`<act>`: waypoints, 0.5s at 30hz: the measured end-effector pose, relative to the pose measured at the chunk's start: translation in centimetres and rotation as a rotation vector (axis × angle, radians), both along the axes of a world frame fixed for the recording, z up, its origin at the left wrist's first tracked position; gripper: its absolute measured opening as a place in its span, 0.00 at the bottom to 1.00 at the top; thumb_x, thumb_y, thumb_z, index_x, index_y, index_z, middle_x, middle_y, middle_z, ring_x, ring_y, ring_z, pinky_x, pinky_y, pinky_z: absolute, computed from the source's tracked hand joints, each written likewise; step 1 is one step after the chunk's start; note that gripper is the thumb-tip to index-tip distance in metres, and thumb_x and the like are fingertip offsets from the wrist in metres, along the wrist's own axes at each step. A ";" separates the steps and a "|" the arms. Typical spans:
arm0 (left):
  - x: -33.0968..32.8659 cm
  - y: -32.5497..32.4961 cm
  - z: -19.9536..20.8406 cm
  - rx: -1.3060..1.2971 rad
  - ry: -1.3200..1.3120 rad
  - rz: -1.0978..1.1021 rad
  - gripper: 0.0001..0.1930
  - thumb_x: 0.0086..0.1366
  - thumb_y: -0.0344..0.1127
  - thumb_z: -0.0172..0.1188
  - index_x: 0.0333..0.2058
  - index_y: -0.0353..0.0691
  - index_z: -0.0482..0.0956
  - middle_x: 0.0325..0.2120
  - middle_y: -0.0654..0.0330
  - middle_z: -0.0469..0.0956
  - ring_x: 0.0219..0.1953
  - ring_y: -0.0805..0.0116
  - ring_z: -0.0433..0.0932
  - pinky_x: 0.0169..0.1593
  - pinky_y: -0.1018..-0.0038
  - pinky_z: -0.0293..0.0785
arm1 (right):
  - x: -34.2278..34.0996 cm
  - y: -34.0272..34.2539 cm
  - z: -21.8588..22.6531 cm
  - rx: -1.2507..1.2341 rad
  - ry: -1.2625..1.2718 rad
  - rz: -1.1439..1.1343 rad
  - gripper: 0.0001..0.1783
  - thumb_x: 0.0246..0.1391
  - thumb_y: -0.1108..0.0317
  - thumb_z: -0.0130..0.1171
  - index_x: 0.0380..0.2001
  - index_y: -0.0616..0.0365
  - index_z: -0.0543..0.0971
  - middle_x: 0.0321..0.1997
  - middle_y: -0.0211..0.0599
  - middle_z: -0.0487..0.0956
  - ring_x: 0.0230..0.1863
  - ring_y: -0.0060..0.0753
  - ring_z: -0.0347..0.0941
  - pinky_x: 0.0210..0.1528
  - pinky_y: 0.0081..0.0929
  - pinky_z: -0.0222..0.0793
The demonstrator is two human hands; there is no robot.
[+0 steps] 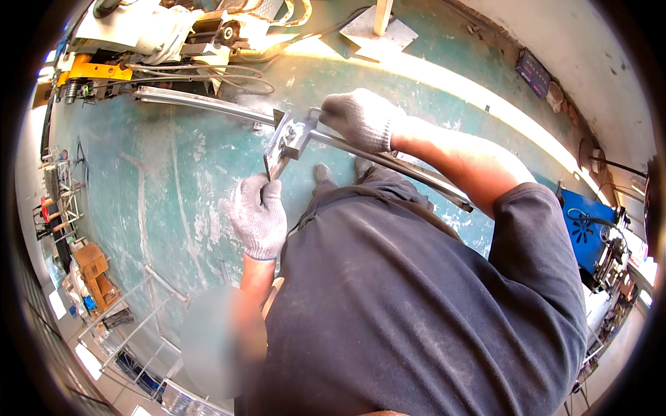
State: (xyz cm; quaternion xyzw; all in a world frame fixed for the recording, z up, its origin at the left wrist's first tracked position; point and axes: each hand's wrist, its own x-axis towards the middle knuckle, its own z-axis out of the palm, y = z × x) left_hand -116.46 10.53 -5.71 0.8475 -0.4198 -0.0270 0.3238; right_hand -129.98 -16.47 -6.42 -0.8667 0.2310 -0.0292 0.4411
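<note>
A flat metal plate stands on edge across a long metal rail in front of me. My left hand, in a pale knit glove, pinches the plate's lower end between thumb and fingers. Against the plate sits a grey metal block with what looks like a bolt beside it. My right hand, gloved too, is closed at a bent grey rod just above the block. Its fingertips are turned away, so the grip is partly hidden. The rail runs on below my right forearm.
At the upper left stands a machine with a yellow arm and looped hoses. A metal tube frame and a wooden box are at the lower left. A blue machine stands at the right. A white base plate with a post is on the green floor.
</note>
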 end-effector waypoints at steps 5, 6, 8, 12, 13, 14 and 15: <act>0.5 -0.6 -0.8 0.008 -0.152 -0.065 0.03 0.73 0.28 0.68 0.42 0.37 0.85 0.36 0.50 0.83 0.37 0.47 0.84 0.43 0.61 0.79 | 0.0 -0.1 -0.5 0.028 -0.020 0.004 0.17 0.74 0.55 0.59 0.45 0.58 0.86 0.44 0.58 0.87 0.49 0.66 0.84 0.53 0.54 0.78; 0.4 -0.7 -0.5 0.024 -0.170 -0.064 0.02 0.74 0.28 0.68 0.42 0.37 0.85 0.36 0.49 0.83 0.37 0.46 0.84 0.43 0.60 0.80 | 0.1 -0.2 -0.6 0.033 -0.007 0.009 0.17 0.74 0.55 0.59 0.46 0.58 0.86 0.44 0.58 0.87 0.49 0.66 0.84 0.53 0.54 0.78; 0.2 -1.4 0.6 -0.079 -0.203 -0.064 0.02 0.74 0.28 0.68 0.41 0.36 0.85 0.35 0.50 0.83 0.36 0.47 0.84 0.43 0.61 0.80 | 0.1 -0.3 -1.4 0.044 -0.002 0.012 0.17 0.73 0.56 0.60 0.47 0.58 0.87 0.45 0.58 0.87 0.48 0.64 0.85 0.53 0.52 0.79; 0.8 -4.9 4.9 -0.181 -0.236 -0.118 0.02 0.72 0.30 0.69 0.41 0.40 0.85 0.35 0.52 0.83 0.36 0.46 0.84 0.41 0.59 0.80 | -0.4 -0.1 -5.0 0.140 -0.016 -0.027 0.18 0.72 0.56 0.61 0.50 0.59 0.88 0.44 0.58 0.88 0.44 0.59 0.87 0.53 0.48 0.80; 0.9 -5.4 5.3 -0.185 -0.231 -0.132 0.03 0.71 0.29 0.70 0.41 0.40 0.86 0.35 0.52 0.83 0.36 0.46 0.84 0.41 0.59 0.81 | -0.5 -0.1 -5.4 0.187 -0.009 -0.038 0.18 0.72 0.56 0.61 0.50 0.59 0.88 0.44 0.58 0.88 0.44 0.58 0.87 0.52 0.48 0.80; 1.3 -5.2 5.2 -0.176 -0.212 -0.136 0.05 0.69 0.30 0.72 0.41 0.40 0.86 0.34 0.52 0.83 0.35 0.47 0.84 0.41 0.59 0.80 | -0.5 -0.2 -5.6 0.178 -0.020 -0.034 0.19 0.72 0.55 0.61 0.50 0.60 0.88 0.43 0.58 0.88 0.43 0.56 0.87 0.52 0.46 0.80; 1.0 -5.0 5.5 -0.119 -0.188 -0.132 0.05 0.70 0.28 0.72 0.42 0.38 0.86 0.35 0.53 0.83 0.36 0.51 0.84 0.42 0.62 0.80 | -0.5 -0.2 -5.5 0.199 0.013 -0.025 0.19 0.72 0.56 0.61 0.50 0.60 0.88 0.43 0.58 0.88 0.43 0.56 0.87 0.52 0.46 0.80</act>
